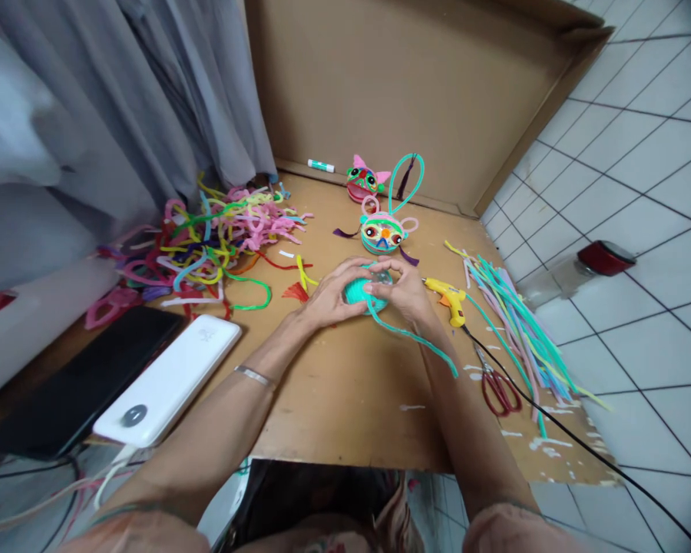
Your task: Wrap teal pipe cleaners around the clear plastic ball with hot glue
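Between my hands, low over the table, is a round, partly clear piece wound with turquoise pipe cleaner (357,290). My left hand (332,296) curls around its left side, thumb along the near edge. On the other side my right hand (401,288) grips it, with the thumb pressed on the winding. A loose tail of the pipe cleaner hangs out toward the lower right, across my right forearm. Just beyond stands a finished-looking animal-face ornament (383,234) with pink ears, a turquoise loop and purple tassels. My fingers hide part of the round piece.
A pipe-cleaner heap (230,238) lies left, beside a white power bank (170,380) and a black device (86,376). Right are a yellow glue gun (447,298) with cord, red-handled scissors (500,390) and straight pipe cleaners (518,330). Behind stand another ornament (364,180) and a glue stick (321,165).
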### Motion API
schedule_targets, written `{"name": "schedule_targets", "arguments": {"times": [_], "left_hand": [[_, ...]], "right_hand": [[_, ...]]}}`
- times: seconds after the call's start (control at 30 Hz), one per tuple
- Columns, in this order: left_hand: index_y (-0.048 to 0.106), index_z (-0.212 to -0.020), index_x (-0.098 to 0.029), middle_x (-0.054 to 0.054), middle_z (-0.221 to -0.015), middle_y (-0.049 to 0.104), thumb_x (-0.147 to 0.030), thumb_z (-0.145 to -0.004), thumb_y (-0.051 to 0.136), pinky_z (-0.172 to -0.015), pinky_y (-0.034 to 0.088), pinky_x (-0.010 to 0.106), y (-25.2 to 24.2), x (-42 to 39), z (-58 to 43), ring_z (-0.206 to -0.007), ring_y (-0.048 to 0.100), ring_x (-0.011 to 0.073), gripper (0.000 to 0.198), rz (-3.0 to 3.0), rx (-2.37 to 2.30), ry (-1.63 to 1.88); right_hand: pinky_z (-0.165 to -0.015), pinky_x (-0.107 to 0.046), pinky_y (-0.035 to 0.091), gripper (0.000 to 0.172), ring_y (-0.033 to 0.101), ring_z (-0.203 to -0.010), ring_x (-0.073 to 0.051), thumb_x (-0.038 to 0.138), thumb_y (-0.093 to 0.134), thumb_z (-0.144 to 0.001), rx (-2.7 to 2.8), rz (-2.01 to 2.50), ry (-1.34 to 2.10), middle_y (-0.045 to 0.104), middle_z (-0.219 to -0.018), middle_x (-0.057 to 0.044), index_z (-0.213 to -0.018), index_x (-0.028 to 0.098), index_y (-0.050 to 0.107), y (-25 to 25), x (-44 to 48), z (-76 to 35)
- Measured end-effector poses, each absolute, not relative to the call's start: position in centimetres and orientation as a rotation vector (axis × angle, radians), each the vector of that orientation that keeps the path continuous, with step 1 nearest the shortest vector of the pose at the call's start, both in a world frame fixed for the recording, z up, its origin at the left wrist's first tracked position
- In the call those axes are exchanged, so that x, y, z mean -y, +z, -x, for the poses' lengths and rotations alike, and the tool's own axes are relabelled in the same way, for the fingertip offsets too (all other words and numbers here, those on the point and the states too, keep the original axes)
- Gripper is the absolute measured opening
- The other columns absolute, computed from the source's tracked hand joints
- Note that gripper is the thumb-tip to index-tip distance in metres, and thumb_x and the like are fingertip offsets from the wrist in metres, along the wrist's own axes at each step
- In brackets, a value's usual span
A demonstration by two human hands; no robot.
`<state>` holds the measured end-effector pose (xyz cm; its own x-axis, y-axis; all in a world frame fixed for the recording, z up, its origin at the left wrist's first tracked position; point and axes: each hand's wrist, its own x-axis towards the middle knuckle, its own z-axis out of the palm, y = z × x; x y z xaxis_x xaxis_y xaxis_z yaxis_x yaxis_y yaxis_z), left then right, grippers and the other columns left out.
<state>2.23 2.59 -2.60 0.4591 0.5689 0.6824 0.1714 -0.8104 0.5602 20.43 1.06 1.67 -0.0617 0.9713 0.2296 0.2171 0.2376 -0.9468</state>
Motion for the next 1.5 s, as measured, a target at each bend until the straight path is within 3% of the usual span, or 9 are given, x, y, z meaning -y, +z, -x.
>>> {"name": "schedule_targets", "arguments": {"times": [0.17,0.4,0.57,0.77,0.93,1.13,1.3,1.5], "left_hand": [[0.06,-0.117,-0.019,0.016,-0.138,0.057,-0.044,-0.083,0.066,-0.107,0.047,0.048,-2.8,-2.8,-2.0,-0.128,0.057,0.0297,0.042,-2.313,-0.617,1.304],[0.059,-0.116,-0.019,0.016,-0.137,0.058,-0.041,-0.082,0.069,-0.106,0.047,0.049,-2.9,-2.9,-2.0,-0.127,0.058,0.0299,0.042,-2.314,-0.608,1.331],[0.058,-0.117,-0.019,0.016,-0.135,0.058,-0.037,-0.08,0.069,-0.106,0.048,0.046,-2.6,-2.9,-2.0,-0.125,0.059,0.0289,0.042,-2.318,-0.624,1.329],[0.059,-0.115,-0.018,0.016,-0.137,0.058,-0.035,-0.077,0.068,-0.107,0.046,0.049,-2.4,-2.9,-2.0,-0.127,0.057,0.0301,0.043,-2.28,-0.652,1.295],[0.06,-0.114,-0.019,0.015,-0.133,0.061,-0.035,-0.074,0.07,-0.108,0.045,0.049,-2.7,-3.1,-2.1,-0.126,0.058,0.0303,0.045,-2.148,-0.708,1.354],[0.06,-0.115,-0.019,0.015,-0.134,0.06,-0.034,-0.074,0.071,-0.108,0.045,0.049,-2.7,-3.3,-2.0,-0.126,0.058,0.0298,0.044,-2.108,-0.699,1.372],[0.06,-0.114,-0.018,0.016,-0.13,0.062,-0.041,-0.076,0.072,-0.108,0.047,0.049,-2.6,-3.3,-2.2,-0.125,0.059,0.0301,0.046,-2.128,-0.639,1.386],[0.06,-0.113,-0.017,0.017,-0.131,0.062,-0.038,-0.076,0.072,-0.107,0.047,0.049,-2.4,-3.0,-2.3,-0.125,0.059,0.0294,0.043,-2.142,-0.69,1.363]], "right_hand": [[-0.086,-0.042,0.054,0.047,0.067,-0.096,-0.025,0.047,0.09,-0.047,1.487,1.158,0.97,0.07,-0.1,-0.004,-0.081,0.022,0.071,1.6,-0.9,-20.2],[-0.104,-0.046,0.048,0.042,0.063,-0.116,-0.027,0.05,0.089,-0.055,1.55,1.143,0.826,0.068,-0.115,-0.007,-0.084,0.024,0.075,1.2,-0.7,-20.4],[-0.107,-0.047,0.046,0.044,0.061,-0.12,-0.028,0.058,0.084,-0.06,1.619,1.119,0.744,0.069,-0.114,-0.008,-0.088,0.026,0.078,0.4,-1.2,-20.7],[-0.109,-0.045,0.044,0.034,0.059,-0.122,-0.026,0.053,0.06,-0.087,1.671,1.095,0.517,0.068,-0.119,-0.008,-0.103,0.026,0.074,0.2,-1.0,-21.2],[-0.112,-0.049,0.039,0.033,0.055,-0.125,-0.03,0.051,0.063,-0.081,1.812,1.107,0.179,0.064,-0.125,-0.008,-0.103,0.026,0.067,0.0,-0.2,-21.4],[-0.109,-0.051,0.038,0.029,0.051,-0.128,-0.032,0.044,0.067,-0.08,1.922,1.061,0.128,0.058,-0.132,-0.009,-0.101,0.026,0.06,-0.3,0.7,-20.7],[-0.103,-0.049,0.041,0.022,0.054,-0.124,-0.03,0.046,0.066,-0.082,1.946,1.07,-0.024,0.062,-0.125,-0.008,-0.091,0.026,0.062,0.4,1.5,-19.8],[-0.102,-0.05,0.042,0.01,0.06,-0.112,-0.027,0.033,0.06,-0.088,1.82,1.043,-0.022,0.067,-0.113,-0.007,-0.085,0.025,0.066,0.6,1.8,-19.5]]}}
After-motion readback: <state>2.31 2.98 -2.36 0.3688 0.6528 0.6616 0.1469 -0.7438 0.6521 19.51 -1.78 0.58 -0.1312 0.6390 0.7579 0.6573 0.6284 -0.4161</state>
